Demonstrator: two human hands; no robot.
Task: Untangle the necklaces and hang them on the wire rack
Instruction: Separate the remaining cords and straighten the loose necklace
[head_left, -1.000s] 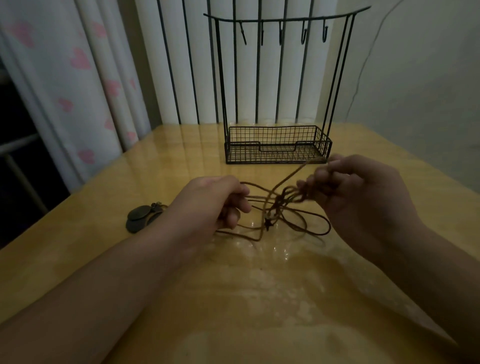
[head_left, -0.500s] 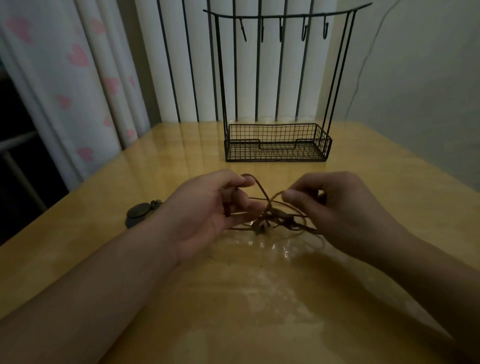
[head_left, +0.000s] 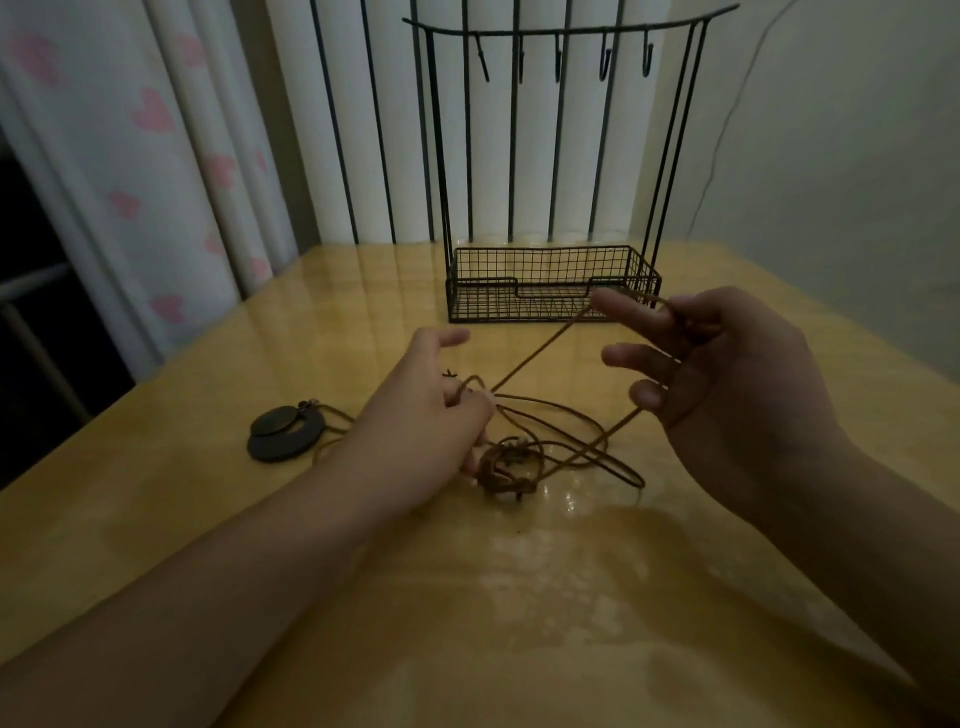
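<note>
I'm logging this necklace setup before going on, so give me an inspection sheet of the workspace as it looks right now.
Surface: glossy yellow table, glare patches.
Job's things: brown cords tangled, knot on the table; round pendant lying at left; wire rack upright at the back, its hooks bare.
Clutter: nothing seen.
Grips: left hand pinches a cord loop; right hand holds a cord strand looped over its spread fingers, raised.
Cables: thin wire on the right wall.
Surroundings: heart-print curtain, vertical blinds.
</note>
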